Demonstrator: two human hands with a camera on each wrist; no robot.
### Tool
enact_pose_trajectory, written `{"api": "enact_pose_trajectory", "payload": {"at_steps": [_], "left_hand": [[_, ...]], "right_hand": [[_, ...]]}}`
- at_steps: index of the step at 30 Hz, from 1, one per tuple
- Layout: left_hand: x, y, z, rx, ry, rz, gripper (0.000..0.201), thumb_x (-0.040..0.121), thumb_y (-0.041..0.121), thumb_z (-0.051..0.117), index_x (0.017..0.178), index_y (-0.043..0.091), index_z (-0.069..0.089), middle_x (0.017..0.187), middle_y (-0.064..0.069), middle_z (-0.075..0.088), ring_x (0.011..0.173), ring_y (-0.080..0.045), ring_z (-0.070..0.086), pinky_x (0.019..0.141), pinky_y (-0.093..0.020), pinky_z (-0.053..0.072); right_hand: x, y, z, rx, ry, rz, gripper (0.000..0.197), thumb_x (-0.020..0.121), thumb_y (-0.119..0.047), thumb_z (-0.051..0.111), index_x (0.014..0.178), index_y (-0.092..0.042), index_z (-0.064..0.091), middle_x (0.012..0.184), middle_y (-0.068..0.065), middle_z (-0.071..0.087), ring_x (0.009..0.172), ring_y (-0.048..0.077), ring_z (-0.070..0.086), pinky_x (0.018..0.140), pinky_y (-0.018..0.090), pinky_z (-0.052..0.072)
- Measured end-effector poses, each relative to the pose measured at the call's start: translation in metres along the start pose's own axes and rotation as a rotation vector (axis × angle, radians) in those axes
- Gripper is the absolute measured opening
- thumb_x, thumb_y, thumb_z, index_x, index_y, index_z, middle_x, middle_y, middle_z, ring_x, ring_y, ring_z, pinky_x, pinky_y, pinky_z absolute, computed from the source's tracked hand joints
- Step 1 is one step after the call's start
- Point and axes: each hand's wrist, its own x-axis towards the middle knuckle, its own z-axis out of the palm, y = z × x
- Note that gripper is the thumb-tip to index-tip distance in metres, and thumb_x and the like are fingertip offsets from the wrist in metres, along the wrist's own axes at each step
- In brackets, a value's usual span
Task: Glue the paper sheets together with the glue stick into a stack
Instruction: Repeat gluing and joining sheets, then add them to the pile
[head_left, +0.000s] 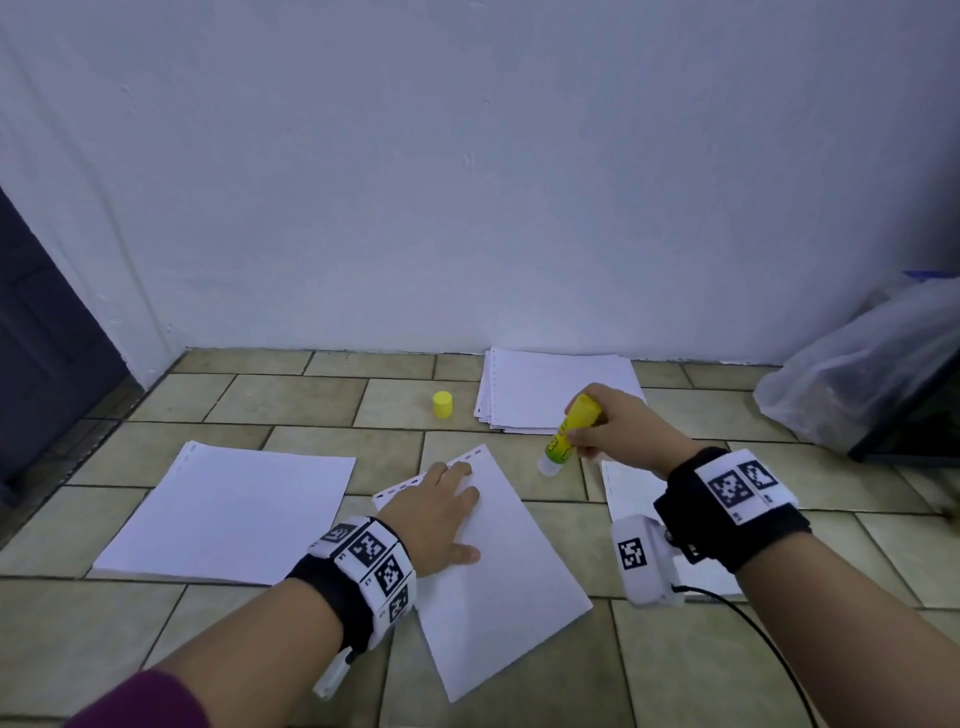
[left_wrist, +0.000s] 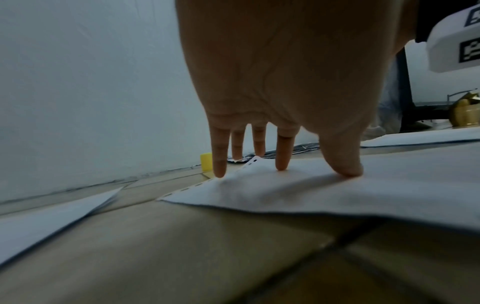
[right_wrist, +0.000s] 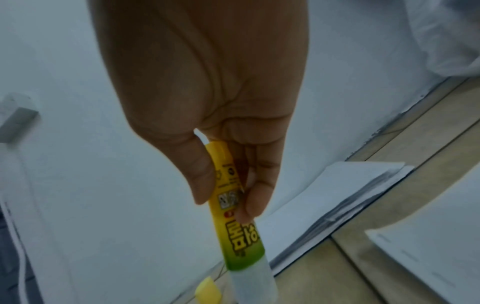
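Observation:
A single white sheet (head_left: 498, 571) with a perforated top edge lies slanted on the tiled floor. My left hand (head_left: 441, 514) presses flat on its upper left part, fingers (left_wrist: 283, 152) straight and spread on the sheet (left_wrist: 337, 191). My right hand (head_left: 618, 423) grips a yellow-green glue stick (head_left: 569, 434), uncapped, white tip pointing down above the floor just right of the sheet's top corner. In the right wrist view thumb and fingers pinch the glue stick (right_wrist: 233, 222). The yellow cap (head_left: 442, 405) stands on the floor behind.
A white paper stack (head_left: 228, 514) lies to the left, a pile of perforated sheets (head_left: 550, 387) sits by the wall, and another sheet (head_left: 626, 493) lies under my right wrist. A plastic bag (head_left: 857, 374) is at the right. A dark door (head_left: 41, 353) stands at the left.

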Motion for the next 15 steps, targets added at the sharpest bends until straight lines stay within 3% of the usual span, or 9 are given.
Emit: {"api": "enact_pose_trajectory", "payload": {"at_steps": [4,8,12,15], "left_hand": [[0.0,-0.003,-0.002,-0.06,-0.033,-0.019,0.063,0.094,0.048,0.049,0.143,0.015,0.029,0.15,-0.003,0.027,0.135,-0.025,0.027,0.105,-0.043,0.037],[0.003,-0.005,-0.003,-0.039,-0.019,-0.044,0.073,0.089,0.053,0.054,0.142,0.009,0.03,0.151,-0.005,0.028,0.136,-0.023,0.029,0.108,-0.039,0.034],[0.002,-0.007,-0.005,-0.021,-0.045,-0.032,0.083,0.085,0.056,0.059,0.145,0.006,0.028,0.155,-0.007,0.024,0.138,-0.026,0.029,0.112,-0.038,0.029],[0.001,-0.008,-0.005,-0.01,-0.086,-0.031,0.096,0.081,0.06,0.063,0.148,0.006,0.021,0.159,-0.008,0.015,0.141,-0.027,0.025,0.114,-0.04,0.028]], "right_hand": [[0.012,-0.008,0.022,-0.004,0.034,-0.03,0.018,0.086,-0.008,0.063,0.099,-0.013,0.051,0.086,0.005,0.062,0.065,0.015,0.061,0.064,0.025,0.05],[0.027,-0.016,0.048,-0.098,0.032,-0.089,0.021,0.086,-0.012,0.064,0.103,-0.013,0.052,0.098,0.009,0.062,0.089,0.027,0.062,0.075,0.031,0.049],[0.035,-0.024,0.066,-0.151,-0.025,-0.131,0.027,0.087,-0.008,0.061,0.113,-0.01,0.055,0.091,0.004,0.054,0.083,0.022,0.05,0.061,0.022,0.038],[0.036,-0.027,0.069,-0.251,-0.093,-0.172,0.029,0.087,-0.006,0.062,0.114,-0.011,0.054,0.098,0.012,0.062,0.084,0.019,0.047,0.067,0.025,0.038]]}}
